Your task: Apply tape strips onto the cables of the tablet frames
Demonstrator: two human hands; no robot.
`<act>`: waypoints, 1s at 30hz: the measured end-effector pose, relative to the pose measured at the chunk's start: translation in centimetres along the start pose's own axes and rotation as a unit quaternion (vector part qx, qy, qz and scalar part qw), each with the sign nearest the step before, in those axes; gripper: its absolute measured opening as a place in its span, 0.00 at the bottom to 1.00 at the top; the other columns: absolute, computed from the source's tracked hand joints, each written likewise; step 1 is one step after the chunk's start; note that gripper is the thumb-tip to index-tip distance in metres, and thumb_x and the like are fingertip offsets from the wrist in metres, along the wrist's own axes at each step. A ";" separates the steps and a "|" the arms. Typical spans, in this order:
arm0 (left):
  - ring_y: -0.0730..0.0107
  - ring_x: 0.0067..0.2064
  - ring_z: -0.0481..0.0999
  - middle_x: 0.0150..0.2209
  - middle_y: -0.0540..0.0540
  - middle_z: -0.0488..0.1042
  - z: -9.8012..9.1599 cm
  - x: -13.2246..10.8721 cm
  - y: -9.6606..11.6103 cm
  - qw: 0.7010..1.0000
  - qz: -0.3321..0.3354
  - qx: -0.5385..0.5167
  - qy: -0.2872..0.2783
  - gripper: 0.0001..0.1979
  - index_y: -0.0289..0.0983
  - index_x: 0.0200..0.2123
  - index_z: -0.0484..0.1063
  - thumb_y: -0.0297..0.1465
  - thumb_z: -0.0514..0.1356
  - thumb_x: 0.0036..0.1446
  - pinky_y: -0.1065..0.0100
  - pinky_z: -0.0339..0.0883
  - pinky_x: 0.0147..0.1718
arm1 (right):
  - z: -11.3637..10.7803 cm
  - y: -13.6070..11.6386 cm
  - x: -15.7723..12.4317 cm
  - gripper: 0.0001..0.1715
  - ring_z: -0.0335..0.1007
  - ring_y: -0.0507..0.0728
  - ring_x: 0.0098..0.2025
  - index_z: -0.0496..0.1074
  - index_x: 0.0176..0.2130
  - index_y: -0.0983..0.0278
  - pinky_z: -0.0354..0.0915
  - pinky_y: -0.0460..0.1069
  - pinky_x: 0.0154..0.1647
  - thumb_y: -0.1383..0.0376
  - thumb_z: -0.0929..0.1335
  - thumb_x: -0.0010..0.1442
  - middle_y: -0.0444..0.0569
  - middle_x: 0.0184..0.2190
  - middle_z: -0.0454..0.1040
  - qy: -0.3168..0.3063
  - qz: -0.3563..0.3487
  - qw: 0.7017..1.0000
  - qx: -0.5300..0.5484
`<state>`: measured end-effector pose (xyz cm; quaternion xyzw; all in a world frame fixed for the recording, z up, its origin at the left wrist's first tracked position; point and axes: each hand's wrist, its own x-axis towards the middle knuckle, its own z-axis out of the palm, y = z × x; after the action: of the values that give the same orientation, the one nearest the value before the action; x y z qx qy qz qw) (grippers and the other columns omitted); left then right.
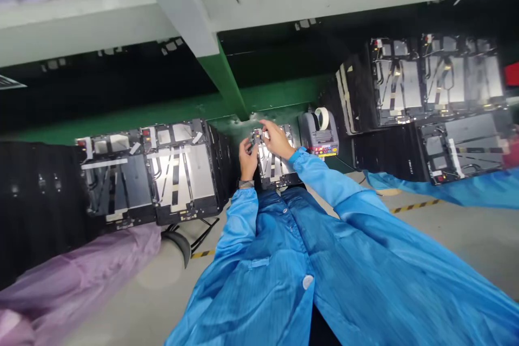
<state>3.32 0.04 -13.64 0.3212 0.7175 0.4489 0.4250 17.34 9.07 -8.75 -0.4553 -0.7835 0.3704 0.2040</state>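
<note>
An opened electronic device (pixel 265 165) with a silvery metal plate, black cables and a dark frame lies in front of me, close to my blue coat. At its upper left corner is my left hand (pixel 248 161), thumb and fingers curved and apart. My right hand (pixel 278 139) reaches over the upper part of the same device, its fingers spread toward the left hand. Both sets of fingertips are near small parts at the top edge. Whether a small piece lies between them is too small to tell.
Stacks of similar devices stand at left (pixel 184 173) and right (pixel 399 84). A grey tape dispenser (pixel 320 132) with a white roll sits right of my device. A green post (pixel 227 75) rises behind. A person's pink sleeve (pixel 93 270) is at left, another's blue sleeve (pixel 454 188) at right.
</note>
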 end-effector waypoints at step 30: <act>0.59 0.58 0.79 0.58 0.39 0.78 0.9 1.2 -0.8 0.998 0.027 -0.051 -0.016 0.19 0.40 0.56 0.73 0.42 0.64 0.67 0.57 0.71 0.61 | -0.6 2.2 0.8 0.32 0.71 0.59 0.44 0.66 0.62 0.64 0.67 0.51 0.48 0.75 0.63 0.59 0.48 0.40 0.75 -0.105 -0.052 0.993 0.013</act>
<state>3.59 1.04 -15.00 0.3255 0.6780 0.4906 0.4401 18.58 10.67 -10.10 -0.3695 -0.8184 0.4153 0.1458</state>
